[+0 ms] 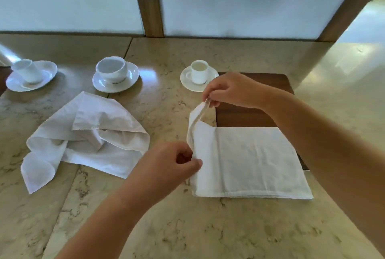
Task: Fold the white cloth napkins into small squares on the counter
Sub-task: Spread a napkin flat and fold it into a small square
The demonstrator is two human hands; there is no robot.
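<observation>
A white napkin, folded into a rectangle, lies on the marble counter at the centre right, partly over a dark wooden board. My left hand pinches the napkin's near left edge. My right hand pinches the far left corner and holds it lifted above the counter, so the left edge stands up as a raised flap. A second white napkin lies crumpled and unfolded on the counter to the left, apart from both hands.
Three white cups on saucers stand along the back of the counter: one tipped at far left, one in the middle, one small one just behind my right hand. Frosted panels with wooden posts close off the back.
</observation>
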